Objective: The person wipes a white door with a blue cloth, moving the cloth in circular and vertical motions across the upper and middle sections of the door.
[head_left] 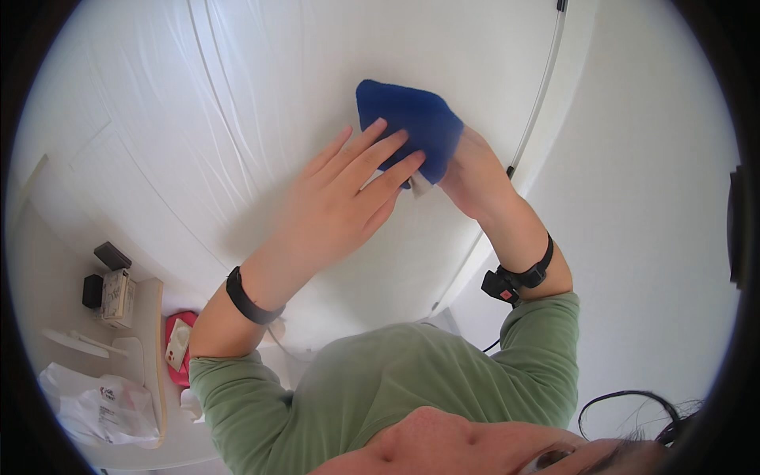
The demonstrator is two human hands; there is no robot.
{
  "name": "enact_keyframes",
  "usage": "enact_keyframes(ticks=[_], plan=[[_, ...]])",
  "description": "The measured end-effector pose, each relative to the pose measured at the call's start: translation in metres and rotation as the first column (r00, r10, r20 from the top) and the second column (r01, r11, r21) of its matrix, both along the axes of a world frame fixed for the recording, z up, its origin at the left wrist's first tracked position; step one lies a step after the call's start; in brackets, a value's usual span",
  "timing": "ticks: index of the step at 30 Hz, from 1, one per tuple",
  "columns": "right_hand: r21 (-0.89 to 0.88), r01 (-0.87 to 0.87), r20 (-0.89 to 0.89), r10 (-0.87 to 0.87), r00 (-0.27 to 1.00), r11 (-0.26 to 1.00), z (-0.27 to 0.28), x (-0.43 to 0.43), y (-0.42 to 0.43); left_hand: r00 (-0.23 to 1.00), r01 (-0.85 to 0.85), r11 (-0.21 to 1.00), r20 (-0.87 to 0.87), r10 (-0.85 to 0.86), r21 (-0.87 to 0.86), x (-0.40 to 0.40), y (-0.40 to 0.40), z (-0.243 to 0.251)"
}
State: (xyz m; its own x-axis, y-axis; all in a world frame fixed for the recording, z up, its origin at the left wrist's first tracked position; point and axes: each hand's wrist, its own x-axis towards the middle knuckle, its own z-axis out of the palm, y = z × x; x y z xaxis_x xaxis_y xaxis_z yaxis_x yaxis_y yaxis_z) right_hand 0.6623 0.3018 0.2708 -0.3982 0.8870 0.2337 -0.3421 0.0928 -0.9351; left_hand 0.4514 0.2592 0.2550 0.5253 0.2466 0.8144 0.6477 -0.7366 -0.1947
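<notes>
My left hand (335, 193) shows its back, with the fingers spread and their tips over a dark blue cloth piece (409, 113), which may be a mitt. The fingers do not close around it. My right hand (466, 163) reaches under or into the blue cloth from the right. The cloth hides its fingers, so I cannot tell their shape. A small beige tab (419, 185) sticks out at the cloth's lower edge. Behind both hands is a wide white sheet-like surface (332, 53), creased on the left.
A thin pale rod (540, 95) with black fittings runs along the right. At the lower left, a shelf (151, 356) bears a box (119, 297) and a white plastic bag (113, 404) with writing. A red item (178, 374) lies beside it. Black straps circle both my forearms.
</notes>
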Motion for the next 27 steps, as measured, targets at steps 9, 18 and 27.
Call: enact_keyframes(ticks=[9,18,27], plan=[[0.643,0.118,0.066,-0.208,0.976,0.757,0.027,-0.006,-0.034,0.999,-0.003,0.999,-0.033,0.002,-0.039,0.008,0.007,-0.012],[0.819,0.469,-0.497,-0.817,0.293,-0.33,0.191,0.094,0.092,0.952,-0.283,0.954,0.089,0.292,-0.094,-0.093,-0.012,-0.042],[0.765,0.433,-0.614,-0.743,0.266,-0.477,0.206,-0.012,0.096,0.684,-0.665,0.744,0.347,0.642,-0.066,-0.223,-0.113,-0.095]])
